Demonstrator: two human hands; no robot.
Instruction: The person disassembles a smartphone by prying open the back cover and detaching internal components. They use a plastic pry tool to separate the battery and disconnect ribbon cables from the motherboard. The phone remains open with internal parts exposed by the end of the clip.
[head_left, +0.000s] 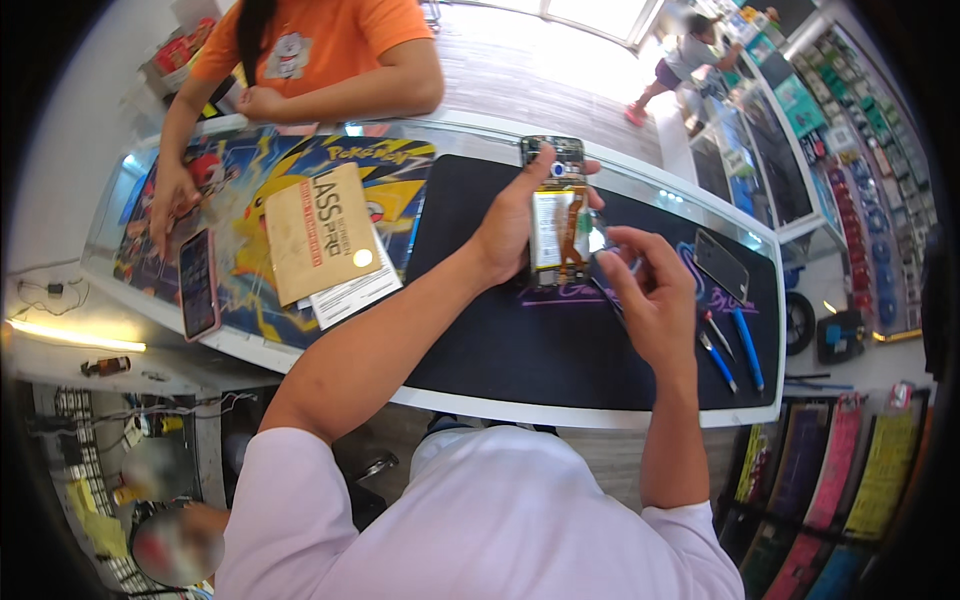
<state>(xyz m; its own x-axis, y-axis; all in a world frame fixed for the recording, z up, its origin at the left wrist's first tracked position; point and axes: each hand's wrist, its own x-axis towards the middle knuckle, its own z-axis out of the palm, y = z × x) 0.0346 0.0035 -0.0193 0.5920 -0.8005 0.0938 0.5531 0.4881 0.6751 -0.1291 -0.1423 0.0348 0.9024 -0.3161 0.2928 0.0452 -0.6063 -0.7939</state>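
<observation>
My left hand point(504, 228) grips an opened phone point(541, 272) above the black mat, thumb along its left edge and fingertips showing past the right edge. Its back is off, baring a battery point(546, 232), an orange-brown flex cable point(574, 228) and a circuit board at the top. Beside the phone's lower right edge is my right hand point(655, 290), thumb and forefinger drawn together. A bright spot shows by those fingertips; whatever they pinch is too small to make out. A thin dark tool point(606, 298) lies below the phone, partly hidden by the right hand.
On the black mat point(470, 340) lie a dark phone panel point(722, 266), a blue pen-like tool point(747, 348) and small screwdrivers point(717, 360). Left are a brown envelope point(320, 235), a white paper point(358, 292) and a pink-cased phone point(199, 284). Opposite, a person in orange point(330, 60) leans on the counter.
</observation>
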